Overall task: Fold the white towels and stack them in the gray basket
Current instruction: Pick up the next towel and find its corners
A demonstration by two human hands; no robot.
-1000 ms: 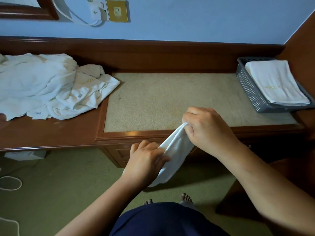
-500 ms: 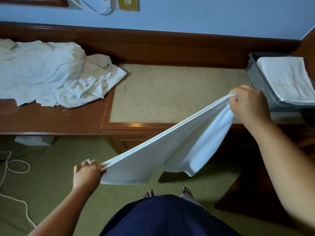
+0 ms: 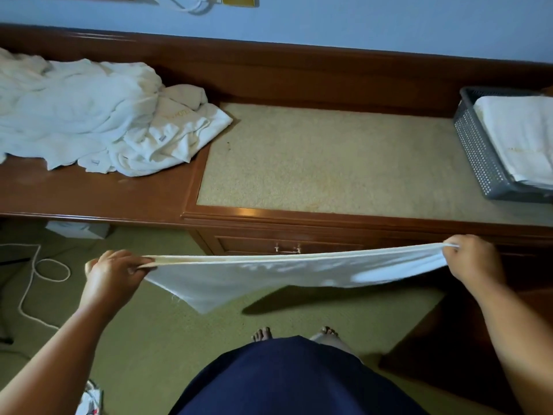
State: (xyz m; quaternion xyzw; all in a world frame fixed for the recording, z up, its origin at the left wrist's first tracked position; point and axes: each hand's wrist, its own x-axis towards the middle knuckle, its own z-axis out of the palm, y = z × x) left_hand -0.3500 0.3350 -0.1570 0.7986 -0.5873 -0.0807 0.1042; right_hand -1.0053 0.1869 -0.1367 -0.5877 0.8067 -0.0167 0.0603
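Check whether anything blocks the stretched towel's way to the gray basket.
Nothing visible does. The towel, gripped by the left hand and right hand, hangs in front of the desk. The gray basket sits at the desk's right end, with folded towels inside. The unfolded pile lies at the left.

Blue wall (image 3: 359,22), wooden desk (image 3: 89,193) with beige inlay (image 3: 329,163), green carpet (image 3: 134,339).

White towel (image 3: 269,275) stretched midair; crumpled pile (image 3: 89,115) left; folded towels (image 3: 520,136) in gray basket (image 3: 476,158).
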